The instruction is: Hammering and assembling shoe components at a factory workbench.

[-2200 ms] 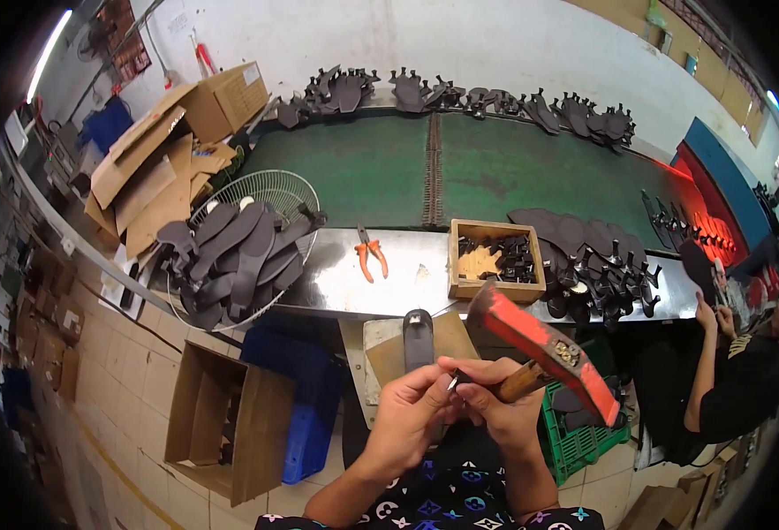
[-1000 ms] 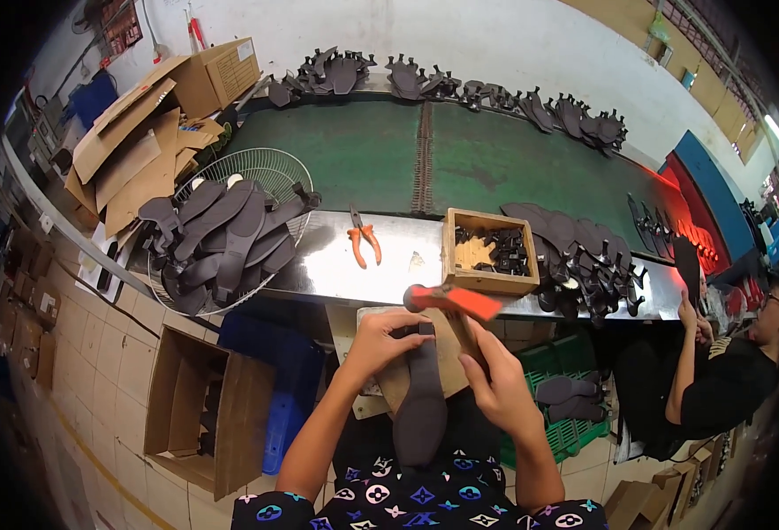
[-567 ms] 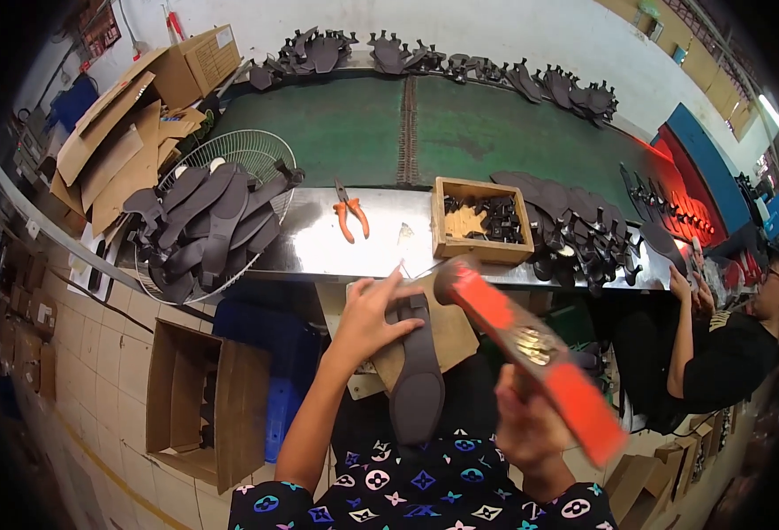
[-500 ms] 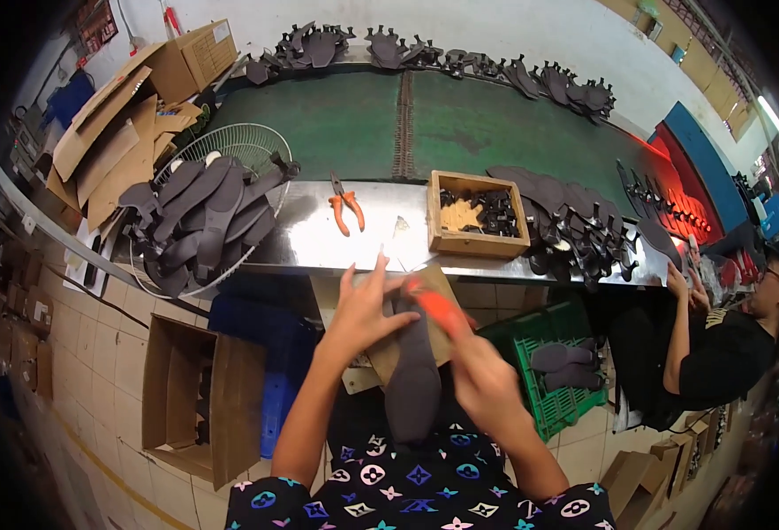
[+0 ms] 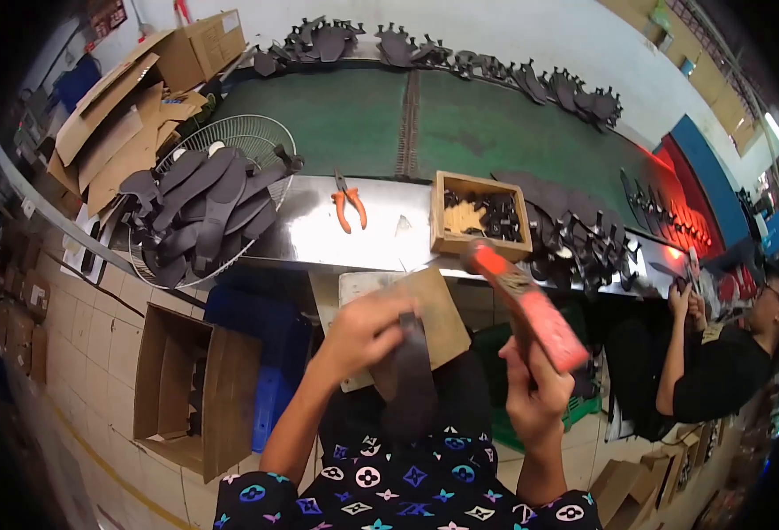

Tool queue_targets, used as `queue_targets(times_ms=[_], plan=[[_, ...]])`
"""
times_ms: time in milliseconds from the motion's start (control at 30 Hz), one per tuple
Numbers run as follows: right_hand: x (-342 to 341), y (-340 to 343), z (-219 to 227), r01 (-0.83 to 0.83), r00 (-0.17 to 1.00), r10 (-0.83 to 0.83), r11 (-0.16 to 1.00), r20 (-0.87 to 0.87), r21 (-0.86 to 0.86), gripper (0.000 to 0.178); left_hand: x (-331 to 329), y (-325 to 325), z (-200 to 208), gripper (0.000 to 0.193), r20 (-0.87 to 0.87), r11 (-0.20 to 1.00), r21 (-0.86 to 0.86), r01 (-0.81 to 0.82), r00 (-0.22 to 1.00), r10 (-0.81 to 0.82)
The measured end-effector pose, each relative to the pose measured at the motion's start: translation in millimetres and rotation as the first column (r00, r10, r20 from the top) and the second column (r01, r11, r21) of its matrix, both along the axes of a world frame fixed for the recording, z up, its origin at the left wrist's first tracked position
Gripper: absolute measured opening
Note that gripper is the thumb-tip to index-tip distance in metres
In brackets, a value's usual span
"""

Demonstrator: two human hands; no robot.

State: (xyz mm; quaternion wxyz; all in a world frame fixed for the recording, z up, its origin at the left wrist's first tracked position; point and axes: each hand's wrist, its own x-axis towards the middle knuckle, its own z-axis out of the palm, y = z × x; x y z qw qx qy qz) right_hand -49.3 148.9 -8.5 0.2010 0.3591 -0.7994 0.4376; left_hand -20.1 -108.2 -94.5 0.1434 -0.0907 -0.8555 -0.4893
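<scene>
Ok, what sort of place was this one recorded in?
Likely a shoemaking workshop or factory: dark shoe soles heaped in a wire basket, a wide green conveyor-like belt, and a red-headed hammer in the person's right hand.

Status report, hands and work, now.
Right hand: gripping hammer, off sole. Left hand: at sole's far end, blurred. In the way: only left hand, seemingly.

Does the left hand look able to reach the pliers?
Probably yes: the pliers lie uncovered on the metal counter beyond the left hand, nothing visibly blocking, though that hand is at the dark sole.
</scene>
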Motion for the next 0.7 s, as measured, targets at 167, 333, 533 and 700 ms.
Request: queue_targets(times_ms=[167,333,533,700], plan=[[-11,-20,-13,-0.128,0.991,0.130,0.945,0.013,0.300,0.056,86,44,78,0.023,0.161,0.908,0.408,0.099,0.971,-0.178],[-18,-28,-33,-0.267,0.946,0.321,0.719,0.034,0.641,0.047,106,47,98,0.021,0.418,0.801,0.591,0.096,0.813,-0.406],[-17,-22,26,-0.930,0.242,0.865,0.335,0.439,-0.149,0.036,114,54,89,0.023,0.213,0.637,0.725,0.261,0.794,-0.569],[-21,-34,41,-0.993,-0.035,0.908,0.015,0.418,-0.118,0.026,110,58,91,0.023,0.076,0.499,0.743,0.446,0.685,-0.724]])
